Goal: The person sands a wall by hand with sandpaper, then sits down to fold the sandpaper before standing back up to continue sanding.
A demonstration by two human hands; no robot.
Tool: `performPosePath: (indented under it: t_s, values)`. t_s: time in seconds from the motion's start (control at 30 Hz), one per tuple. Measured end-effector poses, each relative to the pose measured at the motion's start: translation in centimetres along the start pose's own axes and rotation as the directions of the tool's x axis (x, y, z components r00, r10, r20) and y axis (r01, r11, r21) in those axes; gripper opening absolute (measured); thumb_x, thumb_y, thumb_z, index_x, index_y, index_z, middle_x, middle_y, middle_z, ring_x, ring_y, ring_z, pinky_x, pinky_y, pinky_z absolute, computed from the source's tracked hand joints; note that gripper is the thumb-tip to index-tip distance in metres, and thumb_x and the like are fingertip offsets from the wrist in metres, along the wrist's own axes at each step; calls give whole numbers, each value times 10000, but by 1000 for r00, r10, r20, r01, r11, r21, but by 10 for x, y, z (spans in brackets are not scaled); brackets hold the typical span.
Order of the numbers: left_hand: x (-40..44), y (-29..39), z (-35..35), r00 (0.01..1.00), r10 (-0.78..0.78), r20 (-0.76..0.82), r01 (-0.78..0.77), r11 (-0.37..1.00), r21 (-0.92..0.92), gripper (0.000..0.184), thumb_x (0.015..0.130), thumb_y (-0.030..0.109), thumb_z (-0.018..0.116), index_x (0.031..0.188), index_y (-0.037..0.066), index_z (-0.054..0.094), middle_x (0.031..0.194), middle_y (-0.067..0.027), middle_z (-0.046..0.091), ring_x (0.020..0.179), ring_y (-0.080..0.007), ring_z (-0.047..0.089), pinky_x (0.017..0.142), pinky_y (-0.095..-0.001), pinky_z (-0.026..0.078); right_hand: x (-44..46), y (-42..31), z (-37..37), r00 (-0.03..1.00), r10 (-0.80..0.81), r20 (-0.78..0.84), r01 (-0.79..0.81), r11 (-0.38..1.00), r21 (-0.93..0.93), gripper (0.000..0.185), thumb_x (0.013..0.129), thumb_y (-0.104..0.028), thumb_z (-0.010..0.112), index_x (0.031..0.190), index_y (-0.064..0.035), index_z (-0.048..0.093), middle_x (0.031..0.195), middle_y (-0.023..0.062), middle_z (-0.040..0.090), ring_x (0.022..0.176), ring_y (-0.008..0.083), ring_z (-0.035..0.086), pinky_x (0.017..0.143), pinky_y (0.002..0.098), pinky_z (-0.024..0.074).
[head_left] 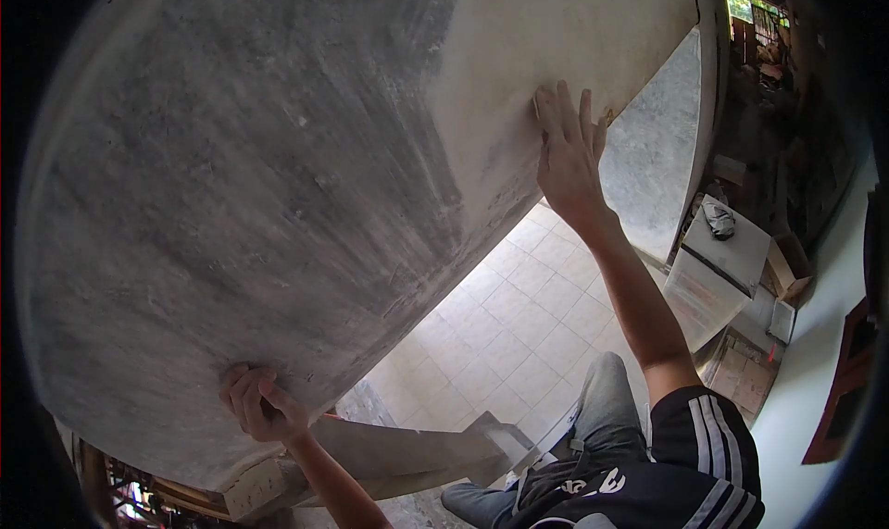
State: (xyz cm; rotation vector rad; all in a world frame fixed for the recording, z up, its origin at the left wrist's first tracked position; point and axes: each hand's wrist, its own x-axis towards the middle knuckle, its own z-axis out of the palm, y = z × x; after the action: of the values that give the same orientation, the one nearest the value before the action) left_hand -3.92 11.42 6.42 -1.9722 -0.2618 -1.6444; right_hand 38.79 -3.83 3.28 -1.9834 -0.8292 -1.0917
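A large curved panel (306,159) fills the upper left of the head view, dark grey and streaked across most of its face and pale beige towards the right. My right hand (569,149) lies against the pale part near the lower edge, fingers stretched and slightly spread. A thin edge shows by its fingertips; I cannot tell whether it is a sheet under them. Lower left, my left hand (261,407) presses on the dark grey part with its fingers curled. Whatever it grips is mostly hidden in shadow.
Below the panel runs a grey beam-like piece (407,450) over a tiled floor (519,298). Another grey panel (653,149) stands beyond my right hand. At right are a translucent box (708,288) with crumpled material (719,219) on top, and cardboard boxes (741,372) by a wall.
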Motion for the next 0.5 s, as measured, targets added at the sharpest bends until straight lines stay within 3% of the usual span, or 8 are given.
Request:
performPosePath:
  t_s: [0.03,0.13,0.17,0.2,0.27,0.47,0.5]
  values:
    - [0,0,0,1000,-2,-2,2,1000,-10,264,949,152,511,747,37,635,734,-53,624,876,-279,605,813,-436,469,-1,-3,1,1000,7,4,-6,990,-139,522,935,-62,423,1449,-27,341,1512,243,248,1403,430,230,1125,560,192]
    - [-2,1,0,1000,-25,9,25,1000,-11,258,946,146,507,748,35,629,740,-54,628,874,-281,604,813,-438,468,-12,-26,-4,989,39,145,-23,993,-113,579,899,-31,431,1444,65,264,1518,275,208,1428,439,166,1123,588,183]
    - [-2,2,1,1000,-25,3,25,1000,-17,258,945,145,506,746,34,627,742,-54,629,873,-282,604,813,-438,468,-26,-33,3,993,-43,108,51,996,-75,586,872,-1,425,1409,149,243,1519,301,175,1425,455,157,1118,594,197]
    - [-1,2,1,1000,-22,-2,22,1000,-22,258,944,144,506,744,34,625,744,-54,631,871,-282,604,813,-438,468,-39,-44,1,992,-78,100,73,996,49,581,863,29,414,1401,164,239,1500,328,196,1409,460,206,1117,575,226]
    - [2,2,1,1000,-11,-5,11,1000,0,259,942,142,504,739,33,622,746,-55,632,870,-283,603,811,-439,469,-52,-45,-2,983,-146,110,141,989,50,588,850,57,413,1398,170,233,1478,353,221,1387,466,255,1116,553,250]
    - [-4,-3,0,1000,4,5,-4,1000,12,268,941,151,503,731,35,622,740,-59,632,864,-279,604,801,-442,477,3,-31,6,997,67,32,-68,996,51,576,858,37,434,1366,213,228,1409,438,241,1306,517,345,1080,478,342]
    - [-4,-2,-1,1000,-3,7,3,1000,18,268,941,149,501,730,35,621,740,-60,633,862,-279,606,800,-443,478,-5,-38,3,998,-60,14,61,995,-74,566,857,38,432,1357,221,240,1397,446,250,1292,512,372,1074,473,354]
